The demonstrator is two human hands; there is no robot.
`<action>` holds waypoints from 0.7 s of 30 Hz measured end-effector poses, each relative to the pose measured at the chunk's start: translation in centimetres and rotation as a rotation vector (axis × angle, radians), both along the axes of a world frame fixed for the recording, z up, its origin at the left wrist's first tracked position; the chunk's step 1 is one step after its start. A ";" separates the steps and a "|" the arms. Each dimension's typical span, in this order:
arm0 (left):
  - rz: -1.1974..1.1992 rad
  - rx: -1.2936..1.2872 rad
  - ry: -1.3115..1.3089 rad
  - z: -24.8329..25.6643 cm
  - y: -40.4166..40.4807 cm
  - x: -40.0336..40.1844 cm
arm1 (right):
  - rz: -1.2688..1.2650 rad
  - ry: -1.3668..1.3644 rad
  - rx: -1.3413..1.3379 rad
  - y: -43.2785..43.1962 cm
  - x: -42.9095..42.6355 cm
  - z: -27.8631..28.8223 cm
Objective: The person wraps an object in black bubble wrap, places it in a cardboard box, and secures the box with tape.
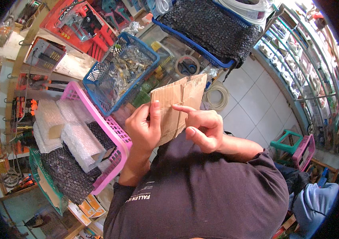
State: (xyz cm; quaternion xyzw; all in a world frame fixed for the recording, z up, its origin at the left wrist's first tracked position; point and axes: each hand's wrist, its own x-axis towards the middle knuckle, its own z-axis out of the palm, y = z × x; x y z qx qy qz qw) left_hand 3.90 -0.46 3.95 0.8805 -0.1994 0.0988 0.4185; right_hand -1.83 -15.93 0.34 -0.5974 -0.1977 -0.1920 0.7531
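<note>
A creased sheet of brown cardboard (pixel 169 119), folded or flattened, stands tilted in front of my chest. My left hand (pixel 144 122) grips its left edge, the thumb lying on the near face and the fingers hidden behind. My right hand (pixel 205 128) has its index finger stretched out, with the tip at a crease near the middle of the cardboard. The other right fingers are curled, and the thumb points toward the sheet. Nothing is visible inside the right hand.
Left, a pink plastic basket (pixel 125 149) holds bubble-wrapped parcels (pixel 81 146). Beyond the cardboard are a blue basket (pixel 97 103) of small bagged parts, a tape roll (pixel 177 66) around blue-handled scissors (pixel 188 68), and a tray (pixel 193 44) under black bubble wrap. Coiled cable (pixel 226 95) lies on the right.
</note>
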 end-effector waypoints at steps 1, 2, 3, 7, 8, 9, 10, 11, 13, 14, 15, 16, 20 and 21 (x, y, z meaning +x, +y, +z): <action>0.004 0.007 -0.003 -0.1 0.1 0.0 | 0.017 0.040 0.089 0.1 -0.1 -0.1; -0.002 -0.003 -0.003 -0.1 0.1 -0.1 | 0.035 0.080 0.178 0.3 -0.2 -0.1; -0.003 -0.010 -0.004 0.0 0.1 -0.2 | 0.058 0.119 0.268 0.5 -0.2 0.0; -0.001 -0.036 0.002 -0.3 0.3 -0.6 | 0.117 0.182 0.445 0.8 0.0 0.0; -0.001 -0.042 0.005 -0.4 0.4 -0.6 | 0.132 0.207 0.486 0.8 -0.1 0.0; -0.001 -0.050 0.010 -0.5 0.5 -0.6 | 0.141 0.223 0.508 0.8 -0.1 0.0; -0.002 -0.057 0.014 -0.5 0.6 -0.7 | 0.150 0.239 0.530 0.8 -0.1 0.0; -0.004 -0.063 0.018 -0.5 0.6 -0.7 | 0.158 0.255 0.552 0.8 -0.2 -0.1; -0.011 -0.071 0.024 -0.4 0.6 -0.9 | 0.147 0.220 0.560 0.9 0.0 -0.1; -0.012 -0.069 0.030 -0.4 0.7 -0.8 | 0.142 0.203 0.564 1.0 0.0 -0.1; -0.011 -0.068 0.038 -0.5 0.7 -0.9 | 0.146 0.240 0.558 1.0 -0.1 -0.1; -0.010 -0.066 0.046 -0.5 0.8 -0.9 | 0.150 0.277 0.551 0.9 -0.4 0.1; -0.119 -0.114 0.086 -0.7 0.4 -1.3 | 0.208 0.182 0.512 1.2 -0.6 0.4; -0.093 -0.115 0.105 -0.7 0.4 -1.3 | 0.207 0.175 0.489 1.1 -0.7 0.4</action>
